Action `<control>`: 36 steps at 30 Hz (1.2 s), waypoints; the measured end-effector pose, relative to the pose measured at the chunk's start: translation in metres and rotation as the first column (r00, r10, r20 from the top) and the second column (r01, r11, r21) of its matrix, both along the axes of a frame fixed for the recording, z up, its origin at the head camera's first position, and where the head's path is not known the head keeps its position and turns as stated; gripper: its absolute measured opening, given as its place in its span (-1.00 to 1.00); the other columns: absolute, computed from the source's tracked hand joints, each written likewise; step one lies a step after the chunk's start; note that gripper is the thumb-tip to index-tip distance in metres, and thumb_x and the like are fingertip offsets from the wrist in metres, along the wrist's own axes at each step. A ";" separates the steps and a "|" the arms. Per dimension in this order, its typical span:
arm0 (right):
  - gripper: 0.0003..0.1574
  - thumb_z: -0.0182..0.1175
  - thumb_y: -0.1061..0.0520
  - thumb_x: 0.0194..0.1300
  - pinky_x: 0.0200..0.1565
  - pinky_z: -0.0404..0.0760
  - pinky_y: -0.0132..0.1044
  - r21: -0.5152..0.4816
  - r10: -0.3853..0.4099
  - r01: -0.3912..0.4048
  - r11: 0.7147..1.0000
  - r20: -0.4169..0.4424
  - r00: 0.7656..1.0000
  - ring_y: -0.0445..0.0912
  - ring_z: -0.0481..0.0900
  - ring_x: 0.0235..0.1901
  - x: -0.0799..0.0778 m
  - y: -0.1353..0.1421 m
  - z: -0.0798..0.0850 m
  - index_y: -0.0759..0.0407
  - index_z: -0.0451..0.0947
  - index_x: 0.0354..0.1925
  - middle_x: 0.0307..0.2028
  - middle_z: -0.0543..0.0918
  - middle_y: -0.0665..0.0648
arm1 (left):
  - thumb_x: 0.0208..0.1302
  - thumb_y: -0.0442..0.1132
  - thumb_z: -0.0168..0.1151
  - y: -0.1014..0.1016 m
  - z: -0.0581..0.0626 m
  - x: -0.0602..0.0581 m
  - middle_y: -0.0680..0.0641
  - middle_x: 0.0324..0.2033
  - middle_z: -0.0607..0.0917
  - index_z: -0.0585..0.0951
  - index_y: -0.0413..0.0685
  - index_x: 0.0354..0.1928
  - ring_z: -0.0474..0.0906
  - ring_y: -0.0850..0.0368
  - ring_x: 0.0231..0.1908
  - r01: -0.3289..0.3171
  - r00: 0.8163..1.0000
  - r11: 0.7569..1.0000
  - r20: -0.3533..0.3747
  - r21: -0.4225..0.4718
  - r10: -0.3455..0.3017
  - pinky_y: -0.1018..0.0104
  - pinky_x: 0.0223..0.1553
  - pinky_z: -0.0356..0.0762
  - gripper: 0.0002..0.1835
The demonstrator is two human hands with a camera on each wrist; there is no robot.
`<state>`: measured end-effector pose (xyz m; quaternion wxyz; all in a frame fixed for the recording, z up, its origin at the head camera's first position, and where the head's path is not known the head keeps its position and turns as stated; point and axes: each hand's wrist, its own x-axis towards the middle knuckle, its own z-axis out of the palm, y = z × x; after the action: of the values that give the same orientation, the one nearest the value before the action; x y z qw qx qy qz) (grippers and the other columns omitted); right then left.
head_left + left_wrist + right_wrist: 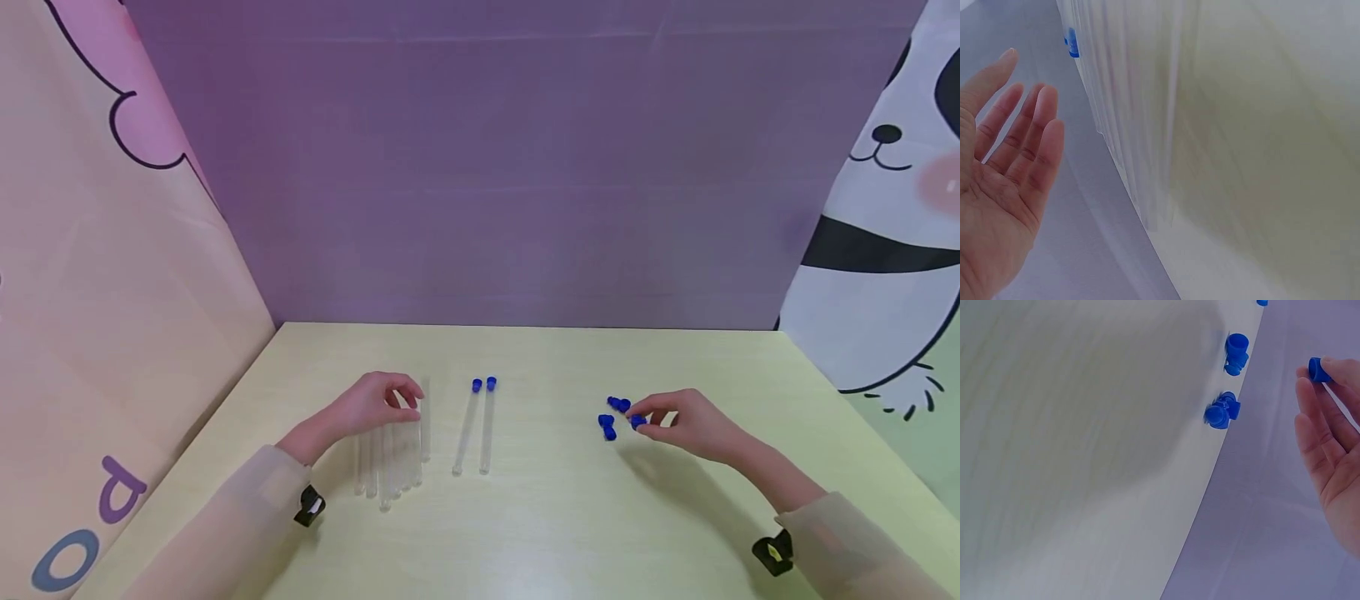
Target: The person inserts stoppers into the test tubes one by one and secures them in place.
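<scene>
purple cloth [495, 167] rises behind a pale wood-grained counter [540, 533], with a panda-printed panel [885, 317] on the right side. left of centre, a bunch of clear tubes [386, 467] lies side by side, their lower ends uneven. next to them, apart from the bunch, lie two capped tubes [466, 435], each with a blue stopper at its far end. all look see-through along their length, though from here i can't tell for sure whether anything is inside.

the left hand [378, 402] hangs over the upper part of the bunch, its fingers loosely bent and holding nothing; the left wrist view shows them apart from the tubes. the right hand [693, 425] pinches a blue cap [1318, 370] between thumb and fingertips, at the very ends of the fingers and well away from the palm. just beside it, loose caps [1217, 416] lie on the counter in two small clusters.
</scene>
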<state>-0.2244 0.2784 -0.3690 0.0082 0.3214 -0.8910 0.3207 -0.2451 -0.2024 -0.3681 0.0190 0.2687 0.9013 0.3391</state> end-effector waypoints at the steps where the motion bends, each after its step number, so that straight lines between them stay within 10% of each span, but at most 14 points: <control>1: -0.77 0.34 0.26 0.21 -0.51 0.55 -0.33 -0.006 0.001 -0.001 1.000 -0.003 1.000 -0.26 0.54 -0.40 0.001 0.000 0.000 0.28 0.67 -0.12 -0.32 0.69 -0.07 | 0.13 -0.30 0.44 0.000 0.000 -0.002 0.05 -0.35 0.66 0.64 -0.23 -0.12 0.56 0.17 -0.41 -0.002 1.000 1.000 -0.001 -0.005 0.002 0.30 -0.32 0.56 -0.72; 36: -0.79 0.35 0.25 0.21 -0.50 0.54 -0.35 -0.073 0.006 -0.011 0.997 -0.069 0.998 -0.27 0.54 -0.40 0.021 0.015 -0.004 0.25 0.67 -0.14 -0.35 0.69 -0.09 | 0.10 -0.28 0.46 0.030 -0.014 -0.040 0.09 -0.43 0.61 0.64 -0.06 -0.31 0.48 0.13 -0.37 -0.038 0.996 0.987 0.070 -0.158 0.049 0.26 -0.28 0.47 -0.84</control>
<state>-0.2029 0.2935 -0.3727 0.0491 0.3355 -0.8763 0.3422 -0.2856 -0.1722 -0.3824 0.0657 0.2339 0.9295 0.2775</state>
